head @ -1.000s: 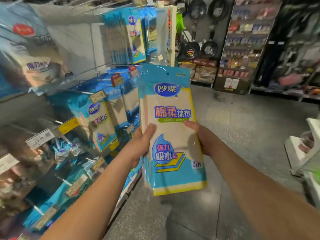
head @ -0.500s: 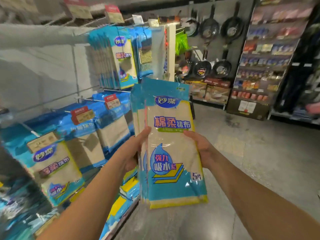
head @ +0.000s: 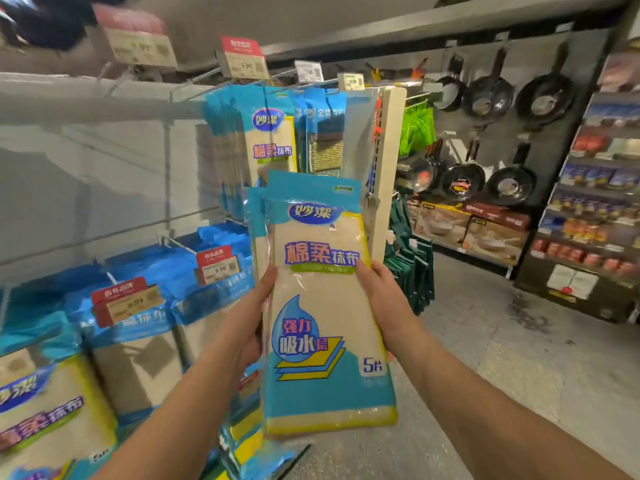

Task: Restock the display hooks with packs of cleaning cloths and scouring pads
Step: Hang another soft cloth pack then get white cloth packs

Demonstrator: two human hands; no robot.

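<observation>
Your left hand [head: 247,317] and right hand [head: 382,306] clasping the sides of upright cleaning-cloth packs [head: 325,306] marked "妙潔 棉柔抹布, 强力吸水层, 5片", matching hung packs [head: 270,140] just above them, "9.99" price tag [head: 216,265] left, frying pans [head: 485,95] far right.

We are seeing the fingers of the left hand [head: 247,313] and right hand [head: 379,303] disappearing behind the held packs of cloths [head: 325,306], whose rear packs are mostly covered. The top-left price tags [head: 140,36] are blurring unreadably. The lower-left hanging packs [head: 52,410] are running off the frame's edge.
</observation>
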